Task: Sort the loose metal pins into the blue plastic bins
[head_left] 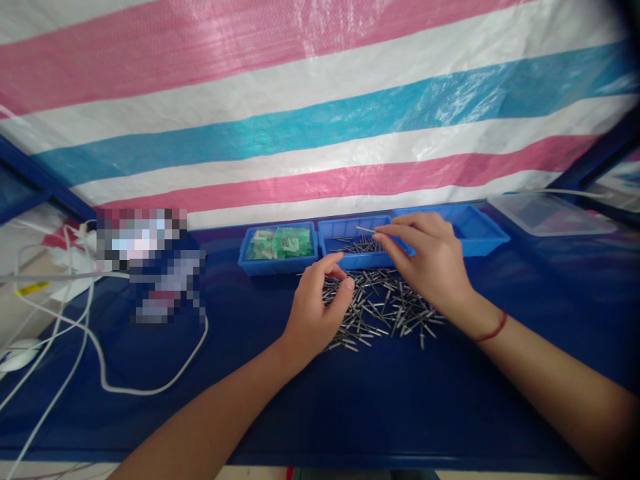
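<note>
By the counter's [370, 407] far edge, the right grip [430, 257] pinches one rivet [365, 230] over the middle tray [367, 259]; the left grip [317, 300] is open by the pile [367, 313]. Seemingly one-by-one handling; the next move calls for steadiness.

At nine o'clock we meet a pixelated patch [167, 280], its contents past naming; at eight, a white mouse [21, 355] cut by the edge; the left grip [317, 303] hides some of the metal pins [367, 323]; at three, the right grip [425, 250] conceals one pin's [367, 229] end and part of a blue tray [483, 233].
</note>
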The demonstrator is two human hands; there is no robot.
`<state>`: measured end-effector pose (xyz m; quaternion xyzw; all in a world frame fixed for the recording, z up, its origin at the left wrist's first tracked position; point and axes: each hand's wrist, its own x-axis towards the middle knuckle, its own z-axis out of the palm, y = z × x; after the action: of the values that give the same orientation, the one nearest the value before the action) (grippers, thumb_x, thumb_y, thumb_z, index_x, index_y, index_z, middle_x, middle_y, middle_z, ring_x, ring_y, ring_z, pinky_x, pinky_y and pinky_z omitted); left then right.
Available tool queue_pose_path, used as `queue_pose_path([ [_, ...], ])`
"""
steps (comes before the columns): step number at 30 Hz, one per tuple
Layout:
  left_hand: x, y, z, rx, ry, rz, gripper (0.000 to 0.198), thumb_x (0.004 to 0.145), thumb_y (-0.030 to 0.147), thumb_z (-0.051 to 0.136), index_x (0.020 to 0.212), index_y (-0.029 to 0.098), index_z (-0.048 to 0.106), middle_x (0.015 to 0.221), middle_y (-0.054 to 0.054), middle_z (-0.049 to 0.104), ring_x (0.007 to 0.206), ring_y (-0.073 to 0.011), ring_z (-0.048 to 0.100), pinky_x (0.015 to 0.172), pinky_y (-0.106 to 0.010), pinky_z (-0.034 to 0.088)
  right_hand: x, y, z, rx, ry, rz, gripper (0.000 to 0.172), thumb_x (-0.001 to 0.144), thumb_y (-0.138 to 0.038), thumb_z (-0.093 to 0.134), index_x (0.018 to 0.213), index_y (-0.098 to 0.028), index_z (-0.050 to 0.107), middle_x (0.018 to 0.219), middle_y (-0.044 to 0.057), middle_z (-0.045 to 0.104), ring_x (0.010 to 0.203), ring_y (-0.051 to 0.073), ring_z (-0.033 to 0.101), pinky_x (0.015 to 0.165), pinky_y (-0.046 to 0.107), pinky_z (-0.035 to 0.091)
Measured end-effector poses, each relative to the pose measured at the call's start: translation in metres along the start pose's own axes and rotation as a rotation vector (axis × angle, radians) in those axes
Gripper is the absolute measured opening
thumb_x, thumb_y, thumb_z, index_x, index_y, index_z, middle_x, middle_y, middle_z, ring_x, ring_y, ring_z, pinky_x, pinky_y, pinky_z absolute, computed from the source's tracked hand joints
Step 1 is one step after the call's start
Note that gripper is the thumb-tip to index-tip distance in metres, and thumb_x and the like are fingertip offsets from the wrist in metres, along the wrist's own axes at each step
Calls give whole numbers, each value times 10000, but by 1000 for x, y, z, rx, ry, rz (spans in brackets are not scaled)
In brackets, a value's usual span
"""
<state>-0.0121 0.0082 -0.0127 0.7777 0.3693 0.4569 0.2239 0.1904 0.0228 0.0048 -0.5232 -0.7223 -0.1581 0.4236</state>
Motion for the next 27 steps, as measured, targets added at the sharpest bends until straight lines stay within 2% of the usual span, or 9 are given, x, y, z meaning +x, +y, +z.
queue_pose_path([
  [4,6,1,-8,95,-75,60,207,944,190,423,1041,204,604,1001,-60,661,994,-197,569,920,-358,427,0,7,-4,-50,-81,11,204,888,-333,555,997,-216,681,914,90,669,874,274,597,765,448,458],
  [7,14,0,-19,204,-169,73,252,904,110,402,967,197,630,954,-51,672,956,-205,570,885,-364,437,-2,8,-18,85,-126,5,153,875,-228,537,951,-199,667,897,86,657,830,235,607,749,406,486],
  [11,22,1,-32,319,-196,64,279,838,48,393,906,175,632,888,-52,661,875,-196,587,829,-345,457,-5,4,-31,276,-311,-89,166,835,-126,517,925,-189,641,849,61,645,728,176,606,662,329,505],
  [14,25,2,-38,403,-238,54,262,817,44,410,873,180,627,907,-46,666,870,-193,605,817,-334,468,-11,-6,-28,308,-471,-212,224,830,-120,511,983,-195,655,962,80,656,885,208,628,789,366,519],
  [18,27,3,-42,467,-294,54,249,817,58,423,871,190,627,918,-37,671,871,-188,625,809,-315,484,-20,-20,-18,307,-645,-266,279,852,-206,542,1112,-212,641,1106,105,626,1023,236,617,890,406,514],
  [22,31,3,-50,536,-354,44,243,820,78,430,884,194,634,914,-36,675,857,-193,635,804,-320,494,-23,-19,-14,306,-695,-259,260,860,-248,562,1102,-203,643,1095,107,610,960,221,632,857,392,528],
  [27,36,4,-60,623,-451,28,252,820,90,417,902,194,631,922,-36,673,856,-204,641,779,-323,493,-22,-13,-15,287,-718,-214,169,877,-151,500,915,-180,662,930,83,631,813,182,622,741,325,527],
])
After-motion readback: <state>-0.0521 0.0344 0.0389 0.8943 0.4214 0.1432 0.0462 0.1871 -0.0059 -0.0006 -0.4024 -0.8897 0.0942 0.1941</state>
